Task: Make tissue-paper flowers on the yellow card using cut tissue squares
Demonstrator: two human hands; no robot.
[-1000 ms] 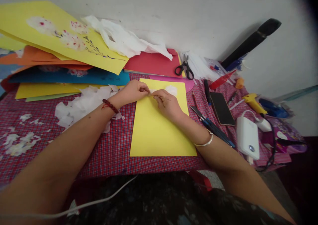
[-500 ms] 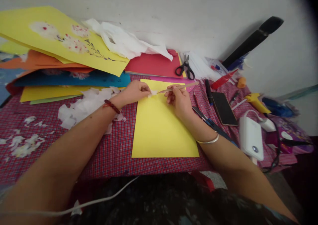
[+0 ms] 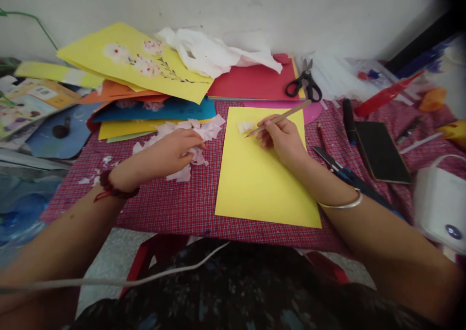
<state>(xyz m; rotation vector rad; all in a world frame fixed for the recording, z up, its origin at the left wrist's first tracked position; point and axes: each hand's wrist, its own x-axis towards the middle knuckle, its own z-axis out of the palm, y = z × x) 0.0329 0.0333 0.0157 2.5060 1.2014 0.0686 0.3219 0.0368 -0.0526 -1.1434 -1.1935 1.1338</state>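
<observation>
My right hand [image 3: 278, 136] is closed round a wooden pencil [image 3: 291, 112], held slanted with its dark tip down towards a yellow sheet [image 3: 265, 184]. Just beyond the tip, a small white tissue piece [image 3: 245, 126] lies near the sheet's top left. To the left of the sheet, my left hand [image 3: 174, 153] hovers over or touches a heap of torn white tissue pieces [image 3: 213, 128]. Its fingers are bent and a gap shows below them; no piece is visible in its grasp. Part of the heap is hidden beneath this hand.
Black scissors [image 3: 304, 83] lie on red paper [image 3: 251, 82] at the back. A yellow card with flowers [image 3: 138, 63] tops the coloured papers at back left. Right of the sheet are a cutter knife [image 3: 329, 160], a black notebook [image 3: 382, 153] and a red tube [image 3: 389, 94].
My left hand has left the tissue piece on the yellow sheet and moved left to the tissue heap. My right hand still holds the pencil near that piece. The view has shifted leftward.
</observation>
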